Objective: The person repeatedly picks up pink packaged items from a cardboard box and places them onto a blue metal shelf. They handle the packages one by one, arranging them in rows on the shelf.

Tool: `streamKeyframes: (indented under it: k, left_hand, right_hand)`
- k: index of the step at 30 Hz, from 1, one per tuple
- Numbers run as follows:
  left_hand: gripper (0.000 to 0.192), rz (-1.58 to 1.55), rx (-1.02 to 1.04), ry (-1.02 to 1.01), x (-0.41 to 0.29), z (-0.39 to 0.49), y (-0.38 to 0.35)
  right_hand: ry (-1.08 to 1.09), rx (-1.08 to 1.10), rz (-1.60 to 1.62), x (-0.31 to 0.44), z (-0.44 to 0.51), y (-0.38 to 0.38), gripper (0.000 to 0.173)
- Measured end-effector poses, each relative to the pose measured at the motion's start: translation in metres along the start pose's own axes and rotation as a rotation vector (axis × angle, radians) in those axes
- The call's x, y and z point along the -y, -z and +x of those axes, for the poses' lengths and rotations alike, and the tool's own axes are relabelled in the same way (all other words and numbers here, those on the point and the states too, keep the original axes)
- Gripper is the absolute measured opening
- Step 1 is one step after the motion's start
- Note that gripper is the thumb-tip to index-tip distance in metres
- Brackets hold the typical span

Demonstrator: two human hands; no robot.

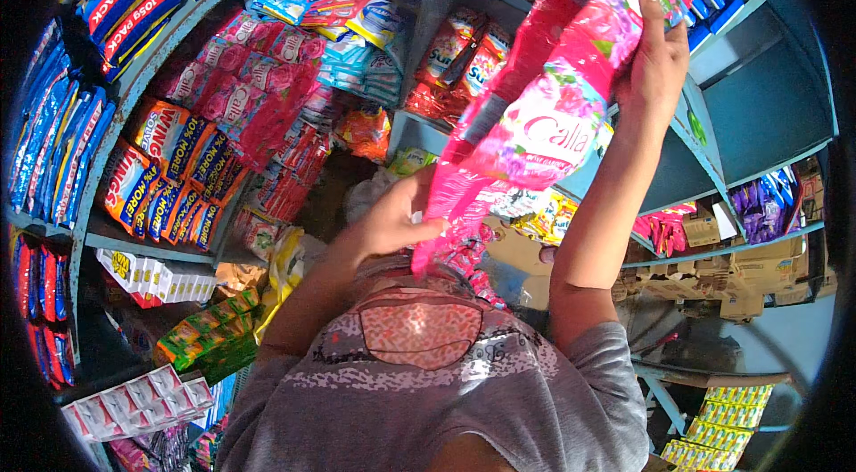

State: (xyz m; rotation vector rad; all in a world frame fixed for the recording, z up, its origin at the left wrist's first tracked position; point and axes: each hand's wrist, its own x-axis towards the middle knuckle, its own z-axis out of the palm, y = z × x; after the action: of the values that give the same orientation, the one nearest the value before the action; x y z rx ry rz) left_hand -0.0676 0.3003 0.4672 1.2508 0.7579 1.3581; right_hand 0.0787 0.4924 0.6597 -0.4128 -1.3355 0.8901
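Note:
A strip of joined pink Calla detergent packs point(555, 131) with a flower print hangs slanting before me, from upper right to lower centre. My right hand point(652, 57) grips its upper right edge, the thumb raised along the film. Lower down, my left hand point(401, 218) pinches the pink film near the strip's lower left edge. More pink packs show below, partly behind the strip. Over on the left shelf lies a plastic-wrapped bundle of Calla packs point(247, 84).
Blue-painted shelves point(729, 191) curve around me. Orange Wings packs point(167, 171), red Surf packs point(461, 57) and blue packs point(60, 138) fill compartments. Cardboard boxes point(742, 271) stand at right; white boxes point(157, 278) and green-orange packs point(214, 328) lie lower left.

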Motion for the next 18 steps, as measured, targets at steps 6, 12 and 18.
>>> streamKeyframes:
  k: [6,12,18]
  left_hand:
    - [0.058,0.167,0.209,-0.075,-0.036,0.034,0.024]
    - [0.051,0.048,0.095,-0.169,-0.054,0.068,0.013]
    - [0.024,0.513,-0.082,-0.204,-0.062,0.098,0.025]
  right_hand:
    - [0.043,0.156,0.027,0.016,0.014,-0.020,0.033]
    - [0.177,0.154,-0.194,0.015,0.016,-0.044,0.037]
    - [-0.077,0.055,0.225,0.027,0.020,-0.002,0.040]
